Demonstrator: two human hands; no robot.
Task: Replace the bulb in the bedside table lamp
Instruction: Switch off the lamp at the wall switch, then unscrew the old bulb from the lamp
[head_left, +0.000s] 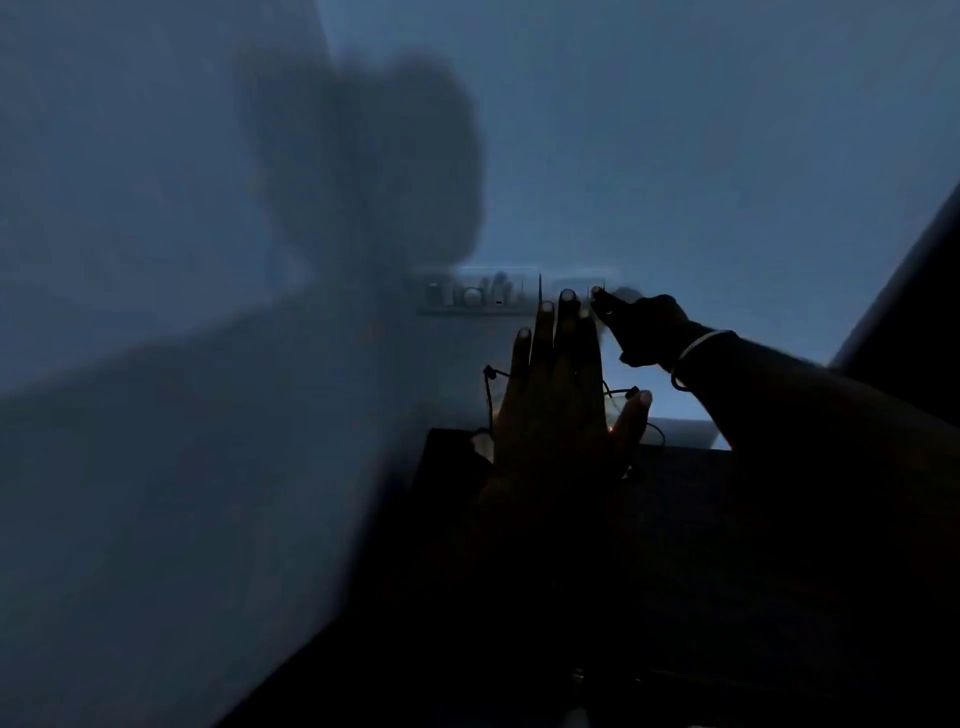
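The room is very dark and no lamp or bulb can be made out. My left hand (561, 400) is raised flat in the middle of the view, fingers spread, holding nothing. Behind its palm there is a faint warm glow (612, 429) and thin dark cables (488, 387). My right hand (647, 327), with a pale bracelet on the wrist, reaches forward to the wall. Its fingertips touch the right end of a wall switch and socket panel (483, 293). The hand is a dark silhouette, so I cannot tell whether it pinches anything.
A dark flat surface (685, 467) lies below both hands, with a pale object (685, 434) at its far edge. The wall (727, 156) fills the background, with a large shadow on its left. A dark slanted edge (904, 291) runs at the right.
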